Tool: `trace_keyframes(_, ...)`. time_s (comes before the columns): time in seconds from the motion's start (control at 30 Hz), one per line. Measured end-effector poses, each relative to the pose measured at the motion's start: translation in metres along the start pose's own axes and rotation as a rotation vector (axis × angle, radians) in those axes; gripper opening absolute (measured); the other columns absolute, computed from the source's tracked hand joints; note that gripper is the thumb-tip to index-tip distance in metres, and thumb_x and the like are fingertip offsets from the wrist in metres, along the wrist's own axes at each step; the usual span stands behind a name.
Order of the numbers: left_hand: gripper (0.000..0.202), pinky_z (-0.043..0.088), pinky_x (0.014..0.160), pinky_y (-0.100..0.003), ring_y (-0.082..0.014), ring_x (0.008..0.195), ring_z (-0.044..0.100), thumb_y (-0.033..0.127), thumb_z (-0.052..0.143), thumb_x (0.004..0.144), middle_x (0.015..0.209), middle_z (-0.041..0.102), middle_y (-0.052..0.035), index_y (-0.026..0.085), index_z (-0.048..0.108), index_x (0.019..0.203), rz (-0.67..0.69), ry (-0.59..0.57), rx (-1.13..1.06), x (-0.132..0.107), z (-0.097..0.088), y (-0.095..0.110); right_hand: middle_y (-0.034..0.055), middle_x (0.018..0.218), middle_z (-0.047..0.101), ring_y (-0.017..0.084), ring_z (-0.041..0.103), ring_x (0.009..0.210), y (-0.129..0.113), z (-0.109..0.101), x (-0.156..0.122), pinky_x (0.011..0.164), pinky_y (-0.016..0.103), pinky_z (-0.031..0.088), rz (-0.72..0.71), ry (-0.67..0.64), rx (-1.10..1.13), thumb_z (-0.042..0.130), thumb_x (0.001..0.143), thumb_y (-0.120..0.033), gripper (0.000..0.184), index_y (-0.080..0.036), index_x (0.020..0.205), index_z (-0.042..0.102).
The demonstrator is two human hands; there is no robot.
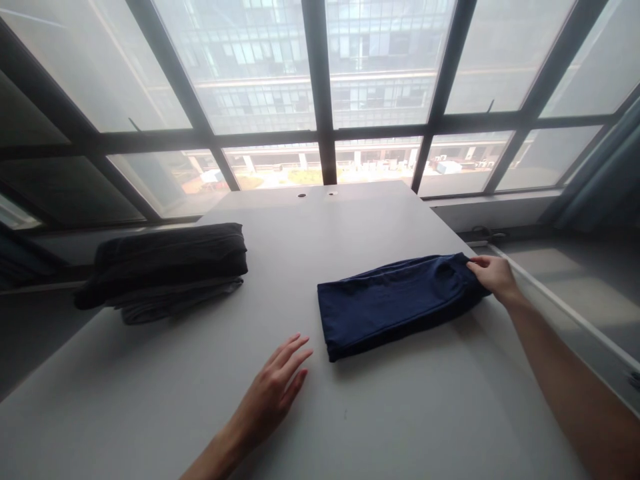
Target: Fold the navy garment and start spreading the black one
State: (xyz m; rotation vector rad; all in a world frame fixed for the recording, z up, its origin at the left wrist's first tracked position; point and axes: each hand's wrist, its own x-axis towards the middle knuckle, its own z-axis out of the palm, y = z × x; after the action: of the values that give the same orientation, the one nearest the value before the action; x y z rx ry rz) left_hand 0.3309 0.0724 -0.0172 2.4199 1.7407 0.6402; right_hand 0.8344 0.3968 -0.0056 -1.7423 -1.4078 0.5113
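A folded navy blue garment (395, 303), perhaps trousers, lies on the white table (320, 240) right of the middle. My right hand (493, 275) pinches its far right end, at the table's right side. Just short of the garment's left end, my left hand (280, 377) hovers over or rests on the tabletop, fingers stretched out and holding nothing. A stack of folded dark clothes (173, 263), black above and dark grey below, sits at the table's left.
Large windows (380, 67) with dark frames stand behind the table. Two round cable holes (301, 195) are near its back edge. A white rail (560, 310) runs along the floor at right, and a blue-grey curtain (605, 173) hangs there.
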Motion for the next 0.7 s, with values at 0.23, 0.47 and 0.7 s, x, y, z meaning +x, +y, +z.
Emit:
trace_keyframes(0.23,0.032,0.046,0.116,-0.045,-0.0259,0.145,0.046,0.028,0.049,0.104,0.151,0.055,-0.0066,0.027,0.065,0.131,0.005,-0.005,-0.013,0.001,0.004,-0.001,0.0148,0.093,0.078,0.029,0.073,0.090,0.023,0.008,0.004,0.082,0.035,0.053,-0.079,0.069,-0.255,0.065,0.079,-0.025,0.027,-0.015,0.099,0.080)
trace_keyframes(0.47,0.031,0.046,0.116,-0.044,-0.0253,0.144,0.047,0.029,0.049,0.104,0.149,0.057,-0.0057,0.028,0.066,0.130,-0.014,-0.002,-0.028,0.003,0.003,-0.005,0.0187,0.092,0.078,0.032,0.073,0.092,0.025,0.014,-0.008,0.074,0.032,0.050,-0.023,0.017,-0.367,0.062,0.081,-0.029,0.027,-0.012,0.092,0.081)
trace_keyframes(0.7,0.034,0.045,0.117,-0.048,-0.0256,0.142,0.049,0.033,0.047,0.105,0.146,0.059,-0.0066,0.026,0.063,0.134,-0.125,0.131,-0.064,0.014,-0.010,-0.011,0.0144,0.095,0.078,0.027,0.073,0.090,-0.009,0.042,-0.058,0.073,0.028,0.048,-0.086,-0.115,-0.296,0.056,0.088,-0.030,0.029,-0.014,0.094,0.079)
